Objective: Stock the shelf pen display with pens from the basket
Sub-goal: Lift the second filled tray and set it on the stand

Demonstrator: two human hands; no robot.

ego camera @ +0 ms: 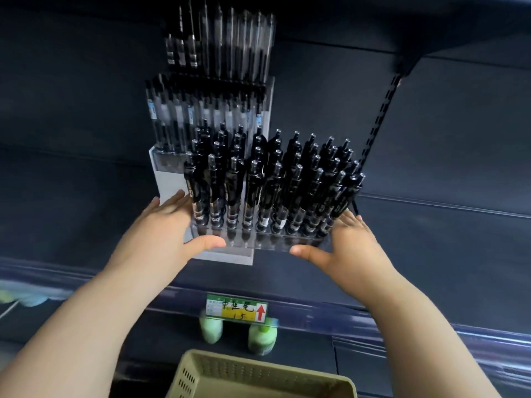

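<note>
- Our left hand (162,225) lies flat against the left end of a clear rack (258,242). Its fingers are straight along the side and its thumb is stretched across the front edge.
- Our right hand (355,242) does the same at the right end, with straight fingers up the side and the thumb pointing in along the front. Neither hand is clenched, and the rack sits pressed between the two palms.
- The rack is packed with black pens (273,191) standing upright in rows, clicker ends up. They lean slightly to the right at the right end.
- The rack is over the dark shelf (431,254), in front of the back wall. We cannot tell whether its base rests on the shelf or is held just above it.
- Right behind it, and partly covered by its left half, stands a white stand (169,173). This holds tiers of clear pens (212,110), and the top row is blurred.
- A slotted upright (379,116) runs up the back wall to the right of the rack, close to the rightmost pens.
- On the shelf's front rail, below the rack, hangs a price tag (237,307) in green and yellow with a red arrow pointing up.
- Under the tag, two green bottles (263,337) stand on a lower level.
- The basket (198,369), beige with a perforated wall, is nearest us at the bottom edge, between our forearms. Little of its inside shows.
</note>
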